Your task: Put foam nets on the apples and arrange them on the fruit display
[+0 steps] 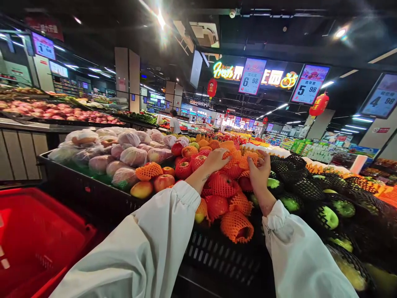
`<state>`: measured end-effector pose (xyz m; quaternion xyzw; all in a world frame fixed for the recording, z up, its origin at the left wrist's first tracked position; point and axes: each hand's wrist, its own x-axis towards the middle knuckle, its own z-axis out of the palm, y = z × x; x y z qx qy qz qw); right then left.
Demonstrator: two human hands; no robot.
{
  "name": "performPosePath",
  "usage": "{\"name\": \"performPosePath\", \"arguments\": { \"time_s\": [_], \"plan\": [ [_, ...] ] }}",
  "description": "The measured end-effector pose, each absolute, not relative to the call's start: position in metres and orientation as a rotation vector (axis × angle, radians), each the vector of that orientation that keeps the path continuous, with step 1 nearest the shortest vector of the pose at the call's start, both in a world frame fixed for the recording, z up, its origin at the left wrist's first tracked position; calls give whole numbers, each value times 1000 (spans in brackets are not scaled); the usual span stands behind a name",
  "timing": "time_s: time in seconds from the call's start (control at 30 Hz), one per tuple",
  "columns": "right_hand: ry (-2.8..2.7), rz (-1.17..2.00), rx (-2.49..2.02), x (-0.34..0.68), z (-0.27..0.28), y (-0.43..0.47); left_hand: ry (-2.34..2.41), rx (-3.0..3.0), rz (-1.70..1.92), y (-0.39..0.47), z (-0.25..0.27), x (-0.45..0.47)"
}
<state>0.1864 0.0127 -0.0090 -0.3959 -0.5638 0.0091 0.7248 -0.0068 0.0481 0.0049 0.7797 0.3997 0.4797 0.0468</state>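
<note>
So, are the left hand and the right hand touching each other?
Apart. The head view shows the left hand and right hand with orange-netted fruit visible between them.

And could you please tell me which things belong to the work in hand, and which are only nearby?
In the work:
- left hand
- right hand
- orange-netted red apples

Only nearby, untouched:
- black-netted green apples
- plastic-wrapped fruit
- red container
- price screens
</note>
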Motion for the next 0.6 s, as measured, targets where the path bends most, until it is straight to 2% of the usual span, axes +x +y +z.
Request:
{"name": "performPosePath", "arguments": {
  "time_s": [0.2,0.37,0.6],
  "plan": [
    [-1138,-153,-851,184,-3,-2,1120,2312,1692,37,10,-9],
    [-1149,-107,-830,178,0,-7,1044,2346,1905,18,21,-12],
    [-1392,109,-628,165,2,-16,655,2228,1576,27,15,3]
  ]
}}
